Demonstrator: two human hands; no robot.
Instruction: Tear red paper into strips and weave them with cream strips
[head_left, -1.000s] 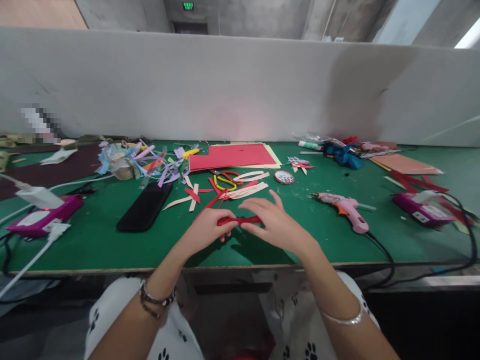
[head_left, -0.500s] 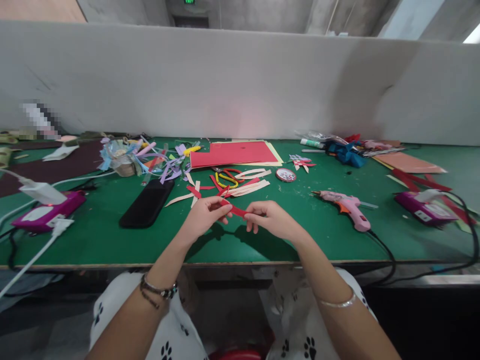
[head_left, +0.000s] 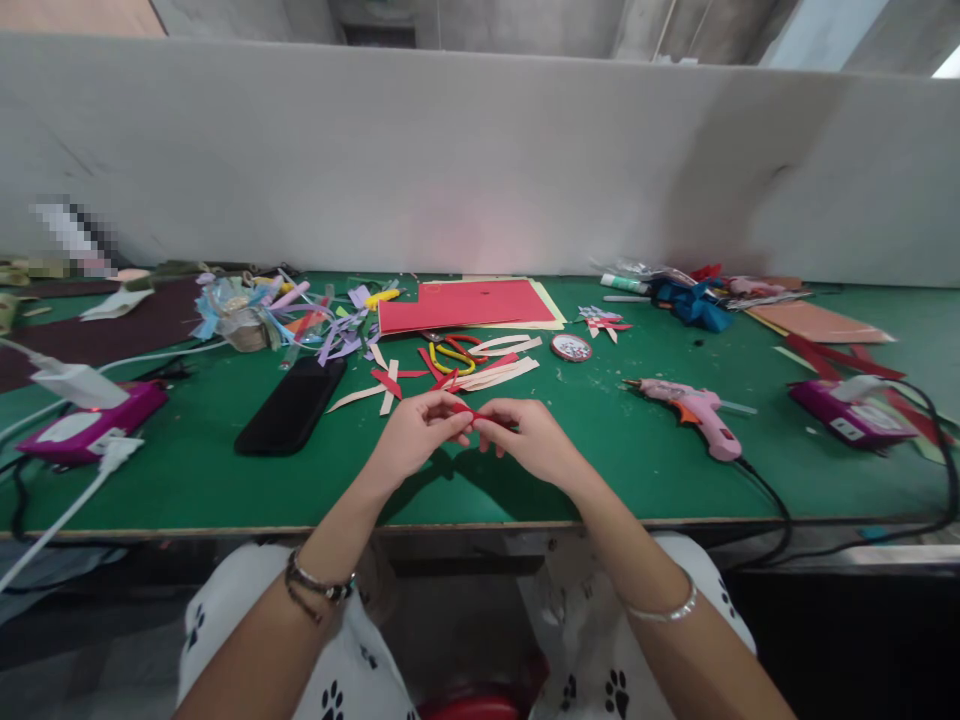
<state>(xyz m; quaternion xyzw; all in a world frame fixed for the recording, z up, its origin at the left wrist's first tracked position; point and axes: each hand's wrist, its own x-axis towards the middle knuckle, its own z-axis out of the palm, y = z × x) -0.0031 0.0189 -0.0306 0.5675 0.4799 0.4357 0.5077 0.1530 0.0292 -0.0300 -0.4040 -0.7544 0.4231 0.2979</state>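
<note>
One narrow red paper strip [head_left: 463, 408], held between the left hand [head_left: 411, 436] and the right hand [head_left: 534, 441], each grip clamped on it by thumb and fingers, the two close together over the green-topped bench [head_left: 600, 490]. Just beyond the grip: loose cream paper strips [head_left: 504, 375]; farther, flat red paper sheets [head_left: 484, 305]; left, one black rectangular phone [head_left: 292, 408]; right, one pink plastic glue gun [head_left: 697, 410], orange-triggered.
</note>
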